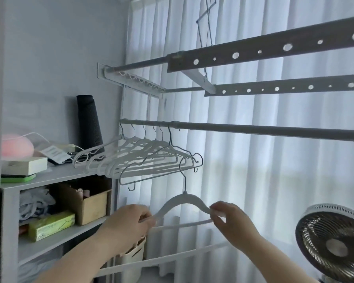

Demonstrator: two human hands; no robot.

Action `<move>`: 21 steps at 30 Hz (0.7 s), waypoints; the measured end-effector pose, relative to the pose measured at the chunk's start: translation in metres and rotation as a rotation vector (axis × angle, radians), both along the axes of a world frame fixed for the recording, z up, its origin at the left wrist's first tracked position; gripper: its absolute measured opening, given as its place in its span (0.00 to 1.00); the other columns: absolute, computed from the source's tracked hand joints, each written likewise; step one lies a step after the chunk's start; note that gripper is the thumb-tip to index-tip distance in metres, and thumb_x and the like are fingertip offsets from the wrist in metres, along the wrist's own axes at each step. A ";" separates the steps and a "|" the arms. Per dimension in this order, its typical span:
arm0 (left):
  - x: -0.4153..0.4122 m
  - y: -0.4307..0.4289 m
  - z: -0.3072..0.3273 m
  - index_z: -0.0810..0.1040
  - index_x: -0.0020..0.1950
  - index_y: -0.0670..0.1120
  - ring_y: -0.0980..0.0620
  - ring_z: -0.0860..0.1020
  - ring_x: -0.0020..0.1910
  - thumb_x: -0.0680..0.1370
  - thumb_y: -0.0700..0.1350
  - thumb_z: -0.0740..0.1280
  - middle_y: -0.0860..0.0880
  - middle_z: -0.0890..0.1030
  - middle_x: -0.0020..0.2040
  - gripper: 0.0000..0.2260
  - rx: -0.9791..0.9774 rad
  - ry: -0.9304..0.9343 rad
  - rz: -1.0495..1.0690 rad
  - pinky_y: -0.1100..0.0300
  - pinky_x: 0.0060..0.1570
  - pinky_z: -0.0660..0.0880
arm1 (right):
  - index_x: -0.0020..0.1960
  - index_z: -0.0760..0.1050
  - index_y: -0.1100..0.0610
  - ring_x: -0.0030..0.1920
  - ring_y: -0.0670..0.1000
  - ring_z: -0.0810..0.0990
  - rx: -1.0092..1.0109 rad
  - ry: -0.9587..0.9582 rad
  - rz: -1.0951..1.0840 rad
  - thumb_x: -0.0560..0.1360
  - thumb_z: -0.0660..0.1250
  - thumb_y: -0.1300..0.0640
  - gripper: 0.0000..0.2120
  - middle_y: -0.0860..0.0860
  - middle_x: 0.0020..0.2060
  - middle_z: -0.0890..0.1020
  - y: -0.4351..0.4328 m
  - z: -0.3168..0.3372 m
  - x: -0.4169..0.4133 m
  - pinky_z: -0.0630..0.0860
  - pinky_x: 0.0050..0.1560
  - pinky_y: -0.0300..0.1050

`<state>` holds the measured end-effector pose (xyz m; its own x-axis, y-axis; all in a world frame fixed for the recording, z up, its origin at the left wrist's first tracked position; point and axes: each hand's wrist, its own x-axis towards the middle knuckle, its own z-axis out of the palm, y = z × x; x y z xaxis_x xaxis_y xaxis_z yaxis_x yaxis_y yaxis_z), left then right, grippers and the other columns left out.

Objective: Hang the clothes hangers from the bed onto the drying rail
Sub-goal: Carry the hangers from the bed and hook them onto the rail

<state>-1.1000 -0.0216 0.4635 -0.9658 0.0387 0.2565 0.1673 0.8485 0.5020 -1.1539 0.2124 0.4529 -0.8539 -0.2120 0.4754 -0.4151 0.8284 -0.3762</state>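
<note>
The left hand (129, 219) and the right hand (231, 221) each pinch one end of the white hanger (185, 196), which stretches sideways between them, hook up, with the rail (233, 127) straight above.

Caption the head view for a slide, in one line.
Left hand and right hand hold a white hanger below the rail where other hangers hang.

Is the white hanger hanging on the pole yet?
Not yet. The left hand and right hand hold the white hanger by its ends, its hook below the rail where other hangers hang.
</note>
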 end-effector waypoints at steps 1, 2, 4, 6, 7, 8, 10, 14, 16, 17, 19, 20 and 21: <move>-0.016 -0.005 0.007 0.72 0.37 0.52 0.61 0.72 0.22 0.79 0.51 0.60 0.54 0.76 0.30 0.11 -0.004 0.014 0.009 0.65 0.34 0.72 | 0.56 0.73 0.46 0.58 0.45 0.72 0.007 0.043 -0.006 0.78 0.58 0.54 0.10 0.42 0.50 0.77 -0.002 0.007 -0.015 0.66 0.51 0.36; -0.031 -0.008 0.014 0.72 0.36 0.52 0.61 0.73 0.22 0.78 0.51 0.60 0.54 0.77 0.31 0.11 -0.006 0.033 0.018 0.65 0.34 0.72 | 0.62 0.71 0.49 0.61 0.45 0.70 0.038 0.077 -0.022 0.78 0.58 0.54 0.13 0.43 0.55 0.76 -0.004 0.013 -0.027 0.64 0.53 0.34; -0.059 -0.010 0.029 0.72 0.36 0.52 0.61 0.74 0.23 0.79 0.50 0.60 0.53 0.78 0.32 0.11 -0.010 0.077 0.033 0.67 0.33 0.73 | 0.67 0.67 0.50 0.66 0.46 0.66 0.107 0.164 -0.069 0.78 0.58 0.55 0.17 0.43 0.63 0.72 -0.003 0.029 -0.047 0.59 0.62 0.34; -0.084 -0.008 0.043 0.73 0.37 0.50 0.60 0.75 0.24 0.79 0.47 0.60 0.54 0.79 0.33 0.11 0.018 0.101 0.046 0.66 0.31 0.71 | 0.68 0.64 0.51 0.69 0.48 0.63 0.147 0.250 -0.127 0.78 0.58 0.56 0.19 0.45 0.67 0.69 0.003 0.046 -0.063 0.56 0.67 0.36; -0.095 -0.006 0.050 0.73 0.37 0.48 0.58 0.76 0.25 0.79 0.45 0.59 0.53 0.79 0.34 0.11 0.047 0.110 0.051 0.65 0.30 0.70 | 0.69 0.64 0.51 0.70 0.49 0.62 0.164 0.291 -0.156 0.78 0.58 0.56 0.20 0.46 0.68 0.67 0.007 0.054 -0.071 0.55 0.69 0.38; -0.106 -0.004 0.057 0.74 0.38 0.46 0.56 0.76 0.26 0.79 0.43 0.59 0.52 0.78 0.34 0.11 0.077 0.117 0.058 0.65 0.28 0.70 | 0.70 0.63 0.52 0.70 0.51 0.61 0.189 0.331 -0.191 0.77 0.58 0.57 0.21 0.48 0.69 0.66 0.012 0.063 -0.079 0.54 0.70 0.40; -0.124 -0.001 0.070 0.76 0.41 0.41 0.54 0.77 0.26 0.79 0.41 0.57 0.50 0.78 0.33 0.10 0.110 0.136 0.082 0.66 0.24 0.70 | 0.68 0.67 0.56 0.70 0.56 0.64 0.221 0.414 -0.238 0.75 0.63 0.61 0.22 0.53 0.69 0.68 0.019 0.083 -0.094 0.57 0.71 0.47; -0.148 0.006 0.096 0.77 0.43 0.38 0.49 0.79 0.29 0.79 0.40 0.56 0.45 0.80 0.36 0.12 0.106 0.184 0.156 0.64 0.25 0.72 | 0.51 0.80 0.62 0.52 0.64 0.80 0.375 0.630 -0.323 0.56 0.78 0.66 0.24 0.61 0.51 0.82 0.033 0.116 -0.125 0.74 0.55 0.61; -0.156 0.011 0.105 0.75 0.39 0.41 0.46 0.80 0.31 0.79 0.40 0.56 0.43 0.81 0.37 0.12 0.082 0.203 0.198 0.61 0.30 0.74 | 0.60 0.74 0.62 0.62 0.62 0.74 0.419 0.586 -0.358 0.65 0.73 0.64 0.24 0.61 0.59 0.77 0.034 0.130 -0.127 0.66 0.65 0.60; -0.160 0.015 0.109 0.73 0.37 0.42 0.46 0.79 0.30 0.79 0.40 0.56 0.43 0.81 0.36 0.13 0.057 0.209 0.221 0.59 0.33 0.75 | 0.66 0.68 0.60 0.69 0.60 0.66 0.431 0.573 -0.367 0.72 0.66 0.62 0.23 0.59 0.67 0.70 0.037 0.134 -0.131 0.57 0.70 0.58; -0.171 0.021 0.115 0.72 0.37 0.42 0.46 0.80 0.32 0.79 0.40 0.55 0.42 0.82 0.38 0.12 0.020 0.215 0.261 0.55 0.37 0.78 | 0.71 0.56 0.56 0.73 0.55 0.54 0.477 0.543 -0.401 0.78 0.55 0.58 0.23 0.52 0.73 0.58 0.043 0.141 -0.140 0.45 0.74 0.53; -0.177 0.024 0.117 0.72 0.40 0.41 0.45 0.82 0.35 0.78 0.38 0.54 0.41 0.83 0.40 0.10 0.014 0.211 0.274 0.54 0.39 0.79 | 0.71 0.54 0.56 0.74 0.54 0.52 0.491 0.526 -0.411 0.79 0.53 0.58 0.22 0.51 0.74 0.55 0.045 0.144 -0.144 0.44 0.74 0.52; -0.182 0.027 0.118 0.73 0.42 0.40 0.43 0.83 0.38 0.77 0.36 0.54 0.40 0.83 0.41 0.10 0.007 0.208 0.281 0.52 0.41 0.80 | 0.71 0.53 0.56 0.74 0.54 0.52 0.491 0.525 -0.409 0.79 0.53 0.58 0.22 0.51 0.74 0.55 0.045 0.145 -0.145 0.45 0.74 0.52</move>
